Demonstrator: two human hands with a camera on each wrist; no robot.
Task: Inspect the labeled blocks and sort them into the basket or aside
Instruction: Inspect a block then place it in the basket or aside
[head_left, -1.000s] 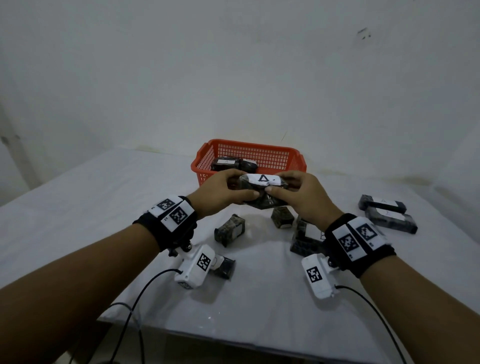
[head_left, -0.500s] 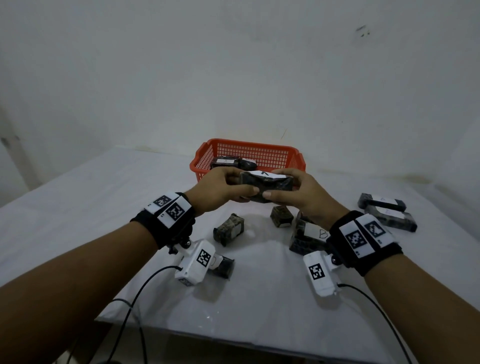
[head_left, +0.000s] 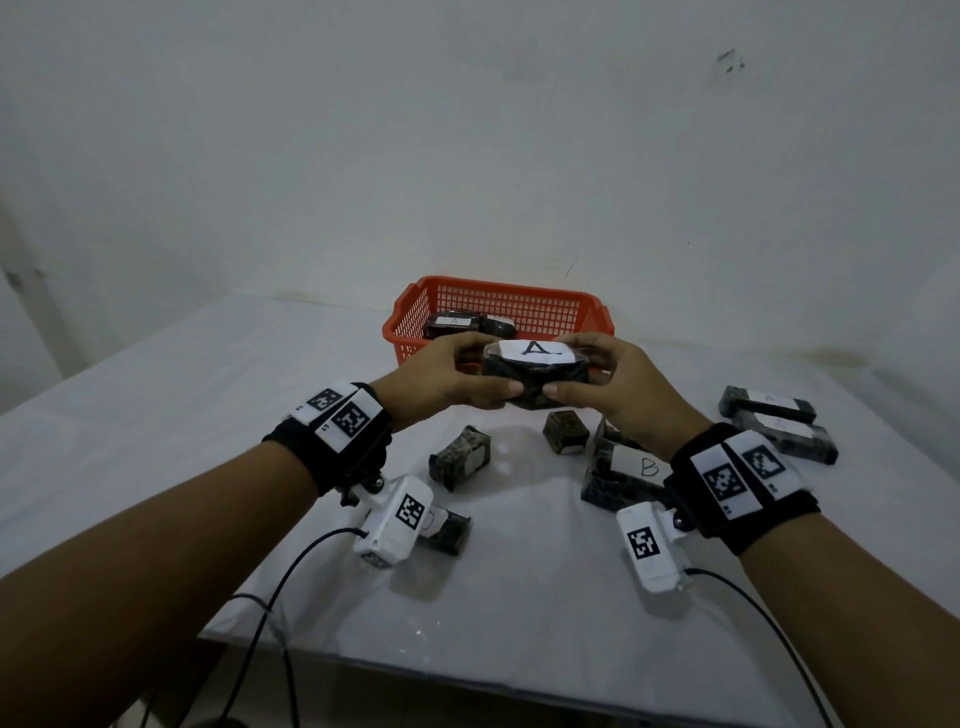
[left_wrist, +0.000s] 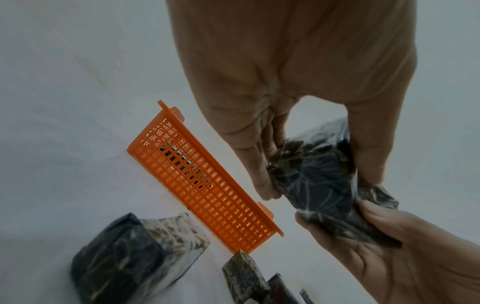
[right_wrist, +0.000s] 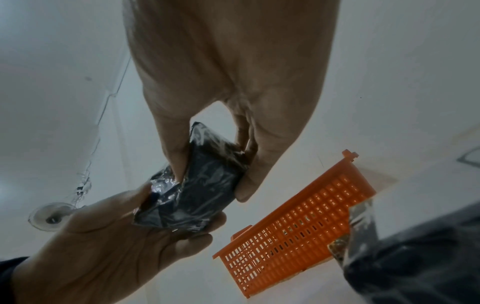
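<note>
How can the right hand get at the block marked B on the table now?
Probably not yet: the right hand grips the A block together with the left hand. The B block lies uncovered below its wrist.

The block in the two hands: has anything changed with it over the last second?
Both hands, left hand and right hand, have kept their grip on the wrapped block and turned it: its white label went from facing the camera, to nearly edge-on, to facing up, now reading A. The orange basket and the B block on the table stayed put.
</note>
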